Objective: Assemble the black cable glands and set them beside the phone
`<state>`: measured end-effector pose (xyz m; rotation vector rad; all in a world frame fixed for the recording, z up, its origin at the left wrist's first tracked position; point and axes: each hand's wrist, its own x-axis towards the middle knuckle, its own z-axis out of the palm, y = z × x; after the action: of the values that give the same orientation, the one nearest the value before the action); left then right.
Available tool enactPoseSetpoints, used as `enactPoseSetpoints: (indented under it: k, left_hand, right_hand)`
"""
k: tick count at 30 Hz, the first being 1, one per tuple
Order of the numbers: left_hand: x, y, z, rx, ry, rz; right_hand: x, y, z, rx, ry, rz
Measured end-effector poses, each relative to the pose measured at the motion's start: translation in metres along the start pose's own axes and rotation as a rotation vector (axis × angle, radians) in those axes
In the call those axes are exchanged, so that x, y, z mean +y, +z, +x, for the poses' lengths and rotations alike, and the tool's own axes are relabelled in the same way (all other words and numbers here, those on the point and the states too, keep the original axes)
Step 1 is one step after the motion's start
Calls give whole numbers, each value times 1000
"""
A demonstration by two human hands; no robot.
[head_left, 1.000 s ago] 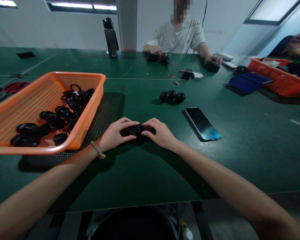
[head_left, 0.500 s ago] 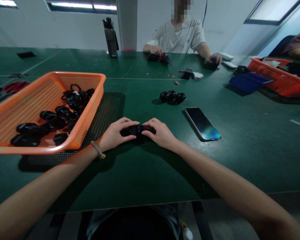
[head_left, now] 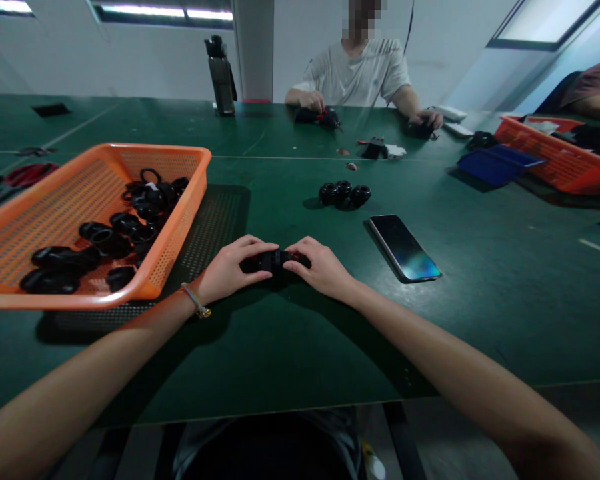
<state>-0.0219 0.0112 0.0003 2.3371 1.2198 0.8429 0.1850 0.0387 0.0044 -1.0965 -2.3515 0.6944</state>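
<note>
Between my two hands, low over the green table (head_left: 300, 347), is a black cylindrical part (head_left: 275, 260) whose exact kind I cannot make out. My left hand (head_left: 235, 263) pinches its left end between thumb and fingers. At the other end my right hand (head_left: 323, 263) is closed on it, the fingertips partly hiding a dark reddish section. To my left stands an orange basket (head_left: 203, 193) with several glossy black tubular pieces (head_left: 107, 240) in its near right portion. Beyond my hands sits a small cluster of shiny black round pieces (head_left: 344, 193).
A phone (head_left: 405, 248) lies right of my hands. Farther right are a blue tray (head_left: 497, 165) and another orange basket (head_left: 550, 160). A dark bottle (head_left: 221, 77) stands at the back. Across the table a person in a white shirt (head_left: 357, 70) handles dark parts; another person's arm shows far right.
</note>
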Motion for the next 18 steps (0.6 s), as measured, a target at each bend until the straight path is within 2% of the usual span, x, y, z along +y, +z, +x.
enactPoseSetpoints:
  k: [18]
  left_hand:
    - [0,0,0,1,3,13]
  right_hand:
    - [0,0,1,-6,12,-5]
